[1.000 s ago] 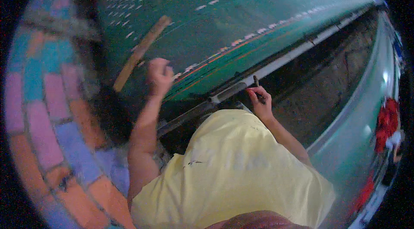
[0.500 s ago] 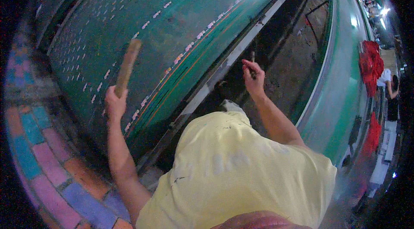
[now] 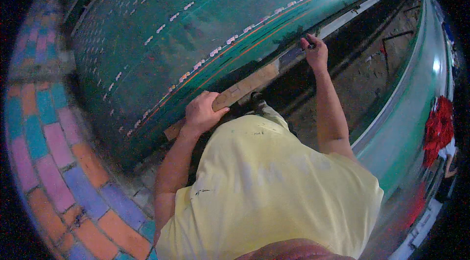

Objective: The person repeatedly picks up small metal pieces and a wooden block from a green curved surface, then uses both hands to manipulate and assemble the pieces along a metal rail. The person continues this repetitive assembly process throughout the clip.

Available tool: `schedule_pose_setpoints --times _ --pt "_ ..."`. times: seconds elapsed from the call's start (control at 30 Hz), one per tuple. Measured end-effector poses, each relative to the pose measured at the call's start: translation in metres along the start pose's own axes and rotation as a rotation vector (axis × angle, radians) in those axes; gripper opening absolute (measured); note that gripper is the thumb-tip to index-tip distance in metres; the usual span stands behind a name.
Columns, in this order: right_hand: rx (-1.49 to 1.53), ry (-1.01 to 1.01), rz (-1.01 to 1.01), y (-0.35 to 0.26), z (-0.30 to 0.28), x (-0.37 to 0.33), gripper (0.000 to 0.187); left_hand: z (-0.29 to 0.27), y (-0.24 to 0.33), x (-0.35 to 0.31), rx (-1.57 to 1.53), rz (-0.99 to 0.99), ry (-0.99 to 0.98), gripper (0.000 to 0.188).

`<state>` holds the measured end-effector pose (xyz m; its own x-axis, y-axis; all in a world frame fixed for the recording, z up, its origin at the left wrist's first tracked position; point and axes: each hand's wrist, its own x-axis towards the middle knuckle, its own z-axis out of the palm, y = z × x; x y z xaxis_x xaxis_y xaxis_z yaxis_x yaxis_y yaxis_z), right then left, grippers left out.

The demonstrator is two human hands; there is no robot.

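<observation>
My left hand [image 3: 201,113] is closed on a flat wooden strip [image 3: 249,84], its thumb on the near side and its fingers over the top. The strip lies slantwise along the near edge of a long green table [image 3: 205,30], with its far end close to a pale rail [image 3: 347,17]. Farther right along that edge is my right hand [image 3: 317,54], its fingers pinched around a small dark thing, mostly hidden, whose kind I cannot make out. On the green surface run orange and black lines and rows of small pale marks.
A second long green table [image 3: 399,128] stands to the right across a dark aisle [image 3: 367,59]. Red cloth [image 3: 437,130] hangs at its far side, near another person's arm [image 3: 448,164]. Coloured paving bricks [image 3: 58,137] cover the floor at left.
The wooden strip, upright over the table before, has come down to the right and now lies along the edge. My right hand has moved away and rightward, and the view has turned.
</observation>
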<state>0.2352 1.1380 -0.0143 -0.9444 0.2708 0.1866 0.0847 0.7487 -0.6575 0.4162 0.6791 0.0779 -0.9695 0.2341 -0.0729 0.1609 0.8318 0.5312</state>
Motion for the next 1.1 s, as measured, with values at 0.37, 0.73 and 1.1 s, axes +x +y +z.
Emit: schedule_pose_setpoints --times 0.37,0.73,1.1 --pt "0.341 -0.049 -0.103 0.004 0.001 0.006 0.023 0.000 -0.009 -0.042 0.079 -0.096 0.113 0.056" --pt "0.418 0.193 -0.027 0.025 0.023 0.016 0.018 -0.004 -0.018 -0.041 0.041 -0.090 0.083 0.055" --pt "0.450 -0.258 -0.404 -0.107 -0.003 -0.091 0.039 -0.005 -0.013 -0.048 0.043 -0.061 0.138 0.053"
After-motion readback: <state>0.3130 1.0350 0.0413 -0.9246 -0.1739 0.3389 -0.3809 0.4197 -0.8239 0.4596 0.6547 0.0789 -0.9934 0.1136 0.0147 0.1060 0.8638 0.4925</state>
